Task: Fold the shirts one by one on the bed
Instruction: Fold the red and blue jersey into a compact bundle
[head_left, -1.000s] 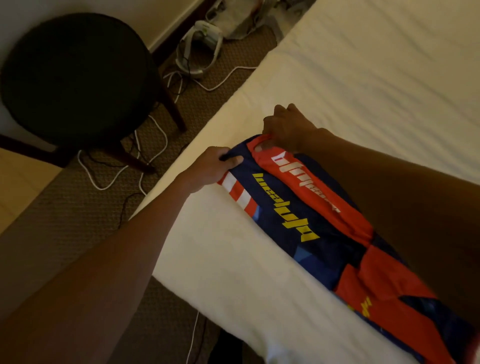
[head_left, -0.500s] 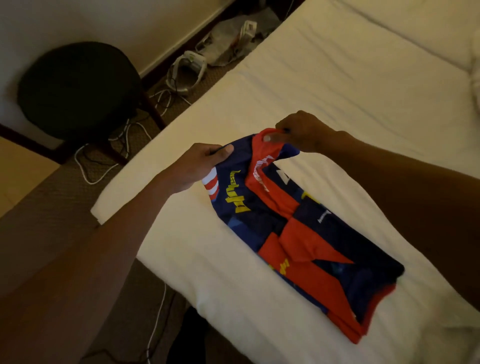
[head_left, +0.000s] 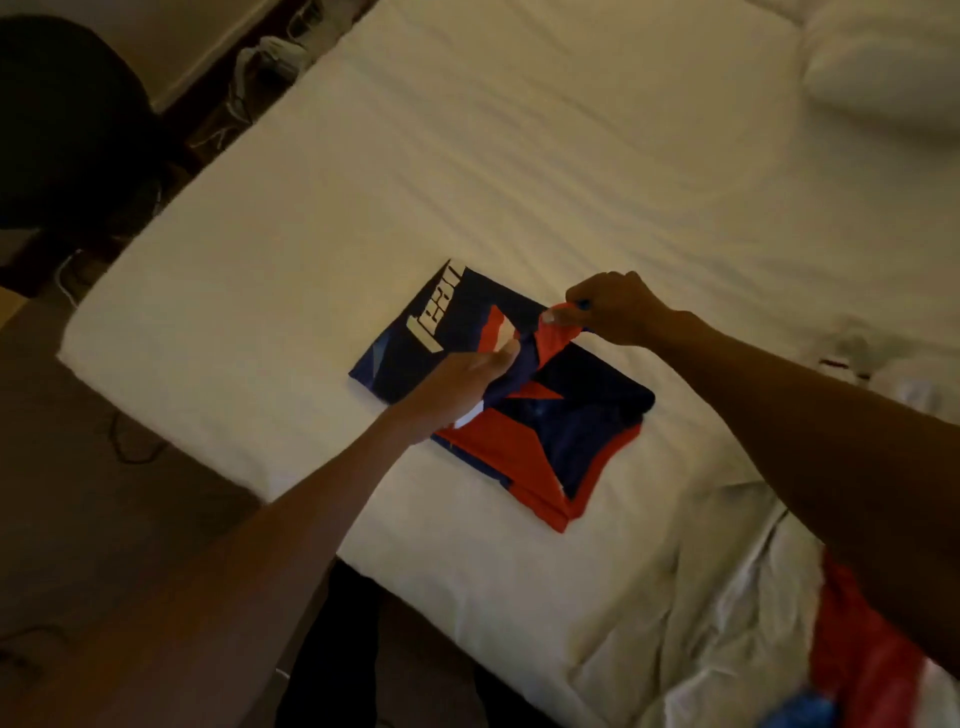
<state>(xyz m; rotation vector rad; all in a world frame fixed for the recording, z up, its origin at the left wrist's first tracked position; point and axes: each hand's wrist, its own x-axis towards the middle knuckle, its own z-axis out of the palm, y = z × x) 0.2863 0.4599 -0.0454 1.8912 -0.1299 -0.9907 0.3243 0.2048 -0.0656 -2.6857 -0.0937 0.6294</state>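
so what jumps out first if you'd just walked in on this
The navy and red shirt, folded to a compact block in the middle of the white bed, is the one bright thing in a dim room. The right hand pinches a lifted red flap of it, and the left hand holds the fabric beside it. Another red and blue garment lies crumpled at lower right.
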